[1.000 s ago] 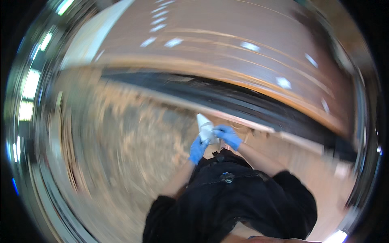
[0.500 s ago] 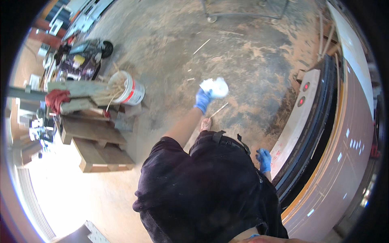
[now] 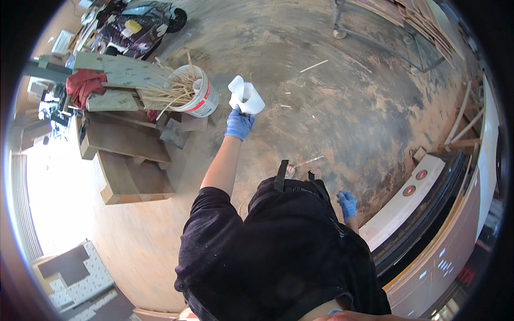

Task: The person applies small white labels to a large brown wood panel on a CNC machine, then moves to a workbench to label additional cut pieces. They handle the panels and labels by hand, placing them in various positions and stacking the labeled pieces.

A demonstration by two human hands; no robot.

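Note:
My left hand [image 3: 239, 124], in a blue glove, is stretched out over the dusty floor and grips a crumpled white wipe [image 3: 246, 96]. It hovers just right of a white bucket [image 3: 203, 99] stuffed with thin wooden sticks. Also gloved in blue, my right hand [image 3: 348, 205] hangs low at my side beside my black shirt, holding nothing, its fingers loosely apart. It is close to a white panel [image 3: 399, 206] with two red buttons.
Stacked wooden boards and pallets [image 3: 126, 155] lie left of the bucket, a red rag [image 3: 84, 84] on top. A dark machine [image 3: 136, 27] stands at the far left back. A wheeled cart [image 3: 375, 21] is at the back right. Wood scraps dot the floor.
The view has swung from a large board round to the floor. My left arm has reached out further with the wipe, nearer the bucket. My right hand stays at my side.

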